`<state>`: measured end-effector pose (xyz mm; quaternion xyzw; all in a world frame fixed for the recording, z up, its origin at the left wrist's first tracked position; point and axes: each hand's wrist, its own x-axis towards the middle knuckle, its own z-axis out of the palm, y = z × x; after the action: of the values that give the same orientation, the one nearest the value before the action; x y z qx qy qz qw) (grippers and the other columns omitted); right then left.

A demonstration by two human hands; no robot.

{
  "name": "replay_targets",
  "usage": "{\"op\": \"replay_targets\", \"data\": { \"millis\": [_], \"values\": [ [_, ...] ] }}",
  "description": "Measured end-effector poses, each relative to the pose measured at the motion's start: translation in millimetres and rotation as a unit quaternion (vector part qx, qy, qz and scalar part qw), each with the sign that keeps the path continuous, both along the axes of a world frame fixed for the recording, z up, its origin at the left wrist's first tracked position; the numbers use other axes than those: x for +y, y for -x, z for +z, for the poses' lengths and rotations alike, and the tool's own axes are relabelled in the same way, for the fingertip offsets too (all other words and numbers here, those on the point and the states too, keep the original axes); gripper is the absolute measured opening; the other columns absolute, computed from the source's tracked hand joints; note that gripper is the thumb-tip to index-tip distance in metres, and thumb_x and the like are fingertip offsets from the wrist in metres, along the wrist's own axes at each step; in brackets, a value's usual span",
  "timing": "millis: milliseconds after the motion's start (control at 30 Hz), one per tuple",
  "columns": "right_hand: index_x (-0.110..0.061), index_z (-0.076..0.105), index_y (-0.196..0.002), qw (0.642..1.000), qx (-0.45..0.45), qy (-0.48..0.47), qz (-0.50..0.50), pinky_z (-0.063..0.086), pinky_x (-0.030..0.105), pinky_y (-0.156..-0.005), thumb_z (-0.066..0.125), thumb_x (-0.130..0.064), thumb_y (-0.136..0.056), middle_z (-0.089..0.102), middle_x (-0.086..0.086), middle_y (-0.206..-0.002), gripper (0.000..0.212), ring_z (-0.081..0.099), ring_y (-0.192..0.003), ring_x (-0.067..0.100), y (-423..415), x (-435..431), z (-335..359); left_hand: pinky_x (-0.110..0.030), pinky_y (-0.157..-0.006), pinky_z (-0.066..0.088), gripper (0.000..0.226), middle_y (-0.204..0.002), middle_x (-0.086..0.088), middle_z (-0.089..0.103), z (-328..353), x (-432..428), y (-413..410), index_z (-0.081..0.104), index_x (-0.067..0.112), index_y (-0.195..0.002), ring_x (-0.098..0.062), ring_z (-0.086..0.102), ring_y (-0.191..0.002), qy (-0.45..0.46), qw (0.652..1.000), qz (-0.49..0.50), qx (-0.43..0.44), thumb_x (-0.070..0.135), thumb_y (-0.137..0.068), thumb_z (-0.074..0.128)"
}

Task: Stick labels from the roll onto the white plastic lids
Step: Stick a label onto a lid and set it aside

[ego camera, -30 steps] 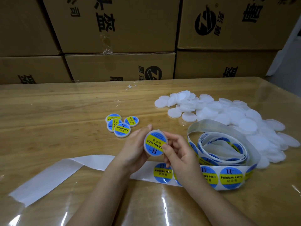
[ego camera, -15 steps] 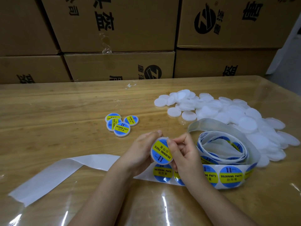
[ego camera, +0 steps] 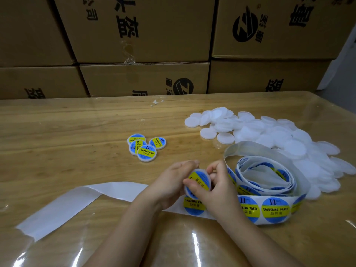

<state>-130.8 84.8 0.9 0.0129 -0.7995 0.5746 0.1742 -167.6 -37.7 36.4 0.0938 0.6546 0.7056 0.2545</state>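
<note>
Over desk (ego camera: 67, 141) front, mid: one lid (ego camera: 201, 182) held up in both my grips, just above the backing strip (ego camera: 77, 203).
L grip (ego camera: 173, 182): fingers curled round lid's left edge, holding it; fingertips mostly hidden behind lid.
R grip (ego camera: 221, 187): thumb flat across the blue/yellow label face, other fingers curled behind lid's top-right rim; clamped on lid.
Lid: white, tilted, label side toward me; label txt partly covered by thumb.
Label roll (ego camera: 265, 178): loose coil on desk just right of R grip, in front of the plain-lid pile.
Backing strip: runs from roll under my wrists; labels (ego camera: 275, 210) on right part, bare white toward left end.
Plain lids (ego camera: 279, 139): big heap, right side of desk.
Done lids (ego camera: 145, 146): 4 labelled, overlapping cluster beyond L grip, apart from it.
Cartons (ego camera: 144, 31): stacked behind desk.
</note>
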Motion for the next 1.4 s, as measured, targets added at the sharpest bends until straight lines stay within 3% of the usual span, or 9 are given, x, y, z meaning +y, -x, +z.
{"op": "replay_targets", "data": {
  "millis": [267, 500, 633, 733, 867, 1033, 1167, 1333, 1400],
  "values": [
    [-0.021, 0.038, -0.074, 0.998, 0.015, 0.059, 0.007, 0.035, 0.014, -0.044, 0.056, -0.059, -0.071, 0.047, -0.01, -0.044, 0.042, 0.043, -0.041, 0.002, 4, 0, 0, -0.023, -0.054, 0.05, 0.035, -0.067, -0.008, 0.062, -1, 0, 2, 0.061, 0.011, -0.069, -0.015, 0.06, -0.058, -0.024, 1.0, 0.003, -0.005, 0.022, -0.098, 0.043],
    [-0.023, 0.058, -0.093, 0.987, 0.04, 0.135, 0.074, 0.045, 0.015, -0.051, 0.052, -0.035, -0.086, 0.069, -0.001, -0.074, 0.015, 0.062, -0.061, 0.003, 2, 0, 3, -0.026, -0.051, 0.052, 0.048, -0.057, -0.005, 0.061, -3, 1, 7, 0.066, 0.018, -0.055, -0.014, 0.061, -0.054, -0.125, 0.987, 0.1, -0.031, 0.025, -0.097, 0.043],
    [-0.033, 0.057, -0.111, 0.99, 0.038, 0.108, 0.081, 0.053, 0.034, -0.069, 0.064, -0.025, -0.087, 0.068, 0.001, -0.091, 0.026, 0.064, -0.08, 0.02, 3, -3, -1, -0.027, -0.053, 0.049, 0.039, -0.061, -0.009, 0.062, -4, 4, 8, 0.061, 0.009, -0.069, -0.017, 0.061, -0.055, -0.155, 0.974, 0.16, -0.035, 0.025, -0.098, 0.042],
    [-0.033, 0.052, -0.117, 0.988, 0.03, 0.112, 0.1, 0.052, 0.021, -0.08, 0.072, -0.019, -0.08, 0.068, -0.014, -0.105, 0.044, 0.065, -0.096, 0.006, 3, -6, -2, -0.03, -0.056, 0.046, 0.038, -0.06, -0.007, 0.06, -5, 10, 7, 0.057, 0.011, -0.066, -0.017, 0.059, -0.055, -0.16, 0.968, 0.191, -0.03, 0.025, -0.098, 0.042],
    [-0.029, 0.05, -0.113, 0.985, 0.032, 0.144, 0.094, 0.053, 0.023, -0.08, 0.075, -0.031, -0.066, 0.068, -0.009, -0.104, 0.053, 0.066, -0.096, 0.009, 4, -5, -3, -0.021, -0.045, 0.048, 0.038, -0.054, -0.002, 0.059, -5, 18, 1, 0.055, 0.013, -0.064, -0.012, 0.058, -0.049, -0.162, 0.964, 0.209, -0.01, 0.021, -0.099, 0.042],
    [-0.026, 0.046, -0.094, 0.987, 0.023, 0.155, 0.024, 0.055, 0.024, -0.063, 0.075, -0.055, -0.05, 0.069, -0.006, -0.08, 0.061, 0.067, -0.071, 0.009, 4, -2, 1, -0.021, -0.048, 0.043, 0.045, -0.056, 0.0, 0.051, -10, 26, -4, 0.054, 0.023, -0.055, -0.013, 0.05, -0.053, -0.094, 0.978, 0.183, 0.033, 0.021, -0.098, 0.041],
    [-0.022, 0.046, -0.085, 0.991, 0.034, 0.13, -0.026, 0.051, 0.021, -0.058, 0.06, -0.06, -0.064, 0.068, -0.005, -0.07, 0.045, 0.065, -0.065, 0.008, 6, 2, 3, -0.028, -0.055, 0.039, 0.032, -0.07, -0.015, 0.045, -13, 28, -5, 0.045, 0.015, -0.069, -0.021, 0.046, -0.064, -0.054, 0.984, 0.155, 0.069, 0.022, -0.099, 0.038],
    [-0.02, 0.045, -0.081, 0.989, 0.063, 0.115, -0.07, 0.045, 0.014, -0.059, 0.043, -0.045, -0.086, 0.061, -0.011, -0.072, 0.025, 0.057, -0.066, -0.003, 5, 1, 3, -0.022, -0.053, 0.046, 0.033, -0.068, -0.008, 0.055, -11, 22, -9, 0.049, 0.008, -0.08, -0.016, 0.055, -0.063, -0.04, 0.989, 0.067, 0.125, 0.038, -0.092, 0.055],
    [-0.019, 0.045, -0.083, 0.986, 0.046, 0.139, -0.085, 0.052, 0.031, -0.064, 0.039, -0.048, -0.085, 0.059, -0.002, -0.076, 0.029, 0.059, -0.071, 0.008, 5, 3, 4, -0.018, -0.05, 0.045, 0.029, -0.065, 0.005, 0.056, -13, 23, -11, 0.045, 0.012, -0.081, -0.008, 0.055, -0.058, 0.009, 0.984, 0.042, 0.172, 0.032, -0.082, 0.066]
  ]
}}
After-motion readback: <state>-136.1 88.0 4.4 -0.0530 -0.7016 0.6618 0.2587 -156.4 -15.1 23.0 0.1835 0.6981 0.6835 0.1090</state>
